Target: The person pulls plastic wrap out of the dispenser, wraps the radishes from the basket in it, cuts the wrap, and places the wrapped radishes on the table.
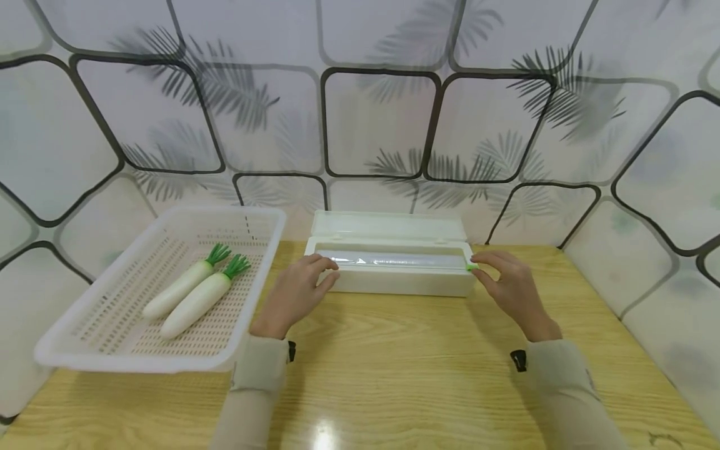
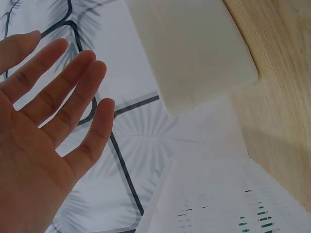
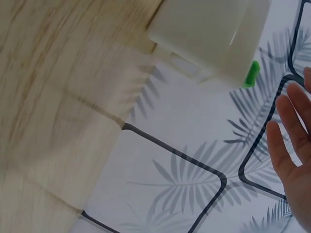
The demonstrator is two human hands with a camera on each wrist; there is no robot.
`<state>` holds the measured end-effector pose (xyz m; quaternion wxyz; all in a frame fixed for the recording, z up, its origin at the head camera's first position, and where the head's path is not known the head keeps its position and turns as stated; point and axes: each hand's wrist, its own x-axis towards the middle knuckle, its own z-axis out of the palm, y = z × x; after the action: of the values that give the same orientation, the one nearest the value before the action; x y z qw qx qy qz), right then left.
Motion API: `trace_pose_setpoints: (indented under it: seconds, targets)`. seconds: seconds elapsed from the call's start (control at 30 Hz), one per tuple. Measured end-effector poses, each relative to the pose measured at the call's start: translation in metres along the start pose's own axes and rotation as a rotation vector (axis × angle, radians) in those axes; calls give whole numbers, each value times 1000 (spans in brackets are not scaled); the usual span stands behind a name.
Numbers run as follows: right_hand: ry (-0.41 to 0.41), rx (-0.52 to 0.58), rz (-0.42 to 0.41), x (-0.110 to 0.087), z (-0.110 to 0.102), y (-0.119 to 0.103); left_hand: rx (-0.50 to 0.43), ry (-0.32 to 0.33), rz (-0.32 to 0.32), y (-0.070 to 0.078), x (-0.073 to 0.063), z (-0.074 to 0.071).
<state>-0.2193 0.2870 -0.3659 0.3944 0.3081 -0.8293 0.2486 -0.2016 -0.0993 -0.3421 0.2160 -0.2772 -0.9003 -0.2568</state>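
Observation:
A white plastic wrap dispenser box (image 1: 394, 282) sits on the table with its lid (image 1: 388, 226) raised at the back. Inside lies a roll of clear film (image 1: 405, 259). My left hand (image 1: 299, 289) hovers at the box's left end, fingers loosely bent and holding nothing; the left wrist view shows its fingers spread, apart from the box. At the right end is my right hand (image 1: 510, 287), with thumb and index fingertips close beside the small green slider (image 1: 471, 267). In the right wrist view, its other fingers (image 3: 282, 145) extend loosely, and thumb and index lie outside the frame.
A white perforated basket (image 1: 140, 362) stands to the left, holding two white radishes (image 1: 197, 305) with green stubs. Patterned wall covering (image 1: 382, 125) rises behind the wooden table (image 1: 405, 375) and along its right side.

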Motion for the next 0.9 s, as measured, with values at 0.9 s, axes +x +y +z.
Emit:
trace_pose_setpoints:
  seconds: [0.9]
  targets:
    - [-142, -44, 6, 10, 22, 16, 6, -58, -33, -33, 29, 15]
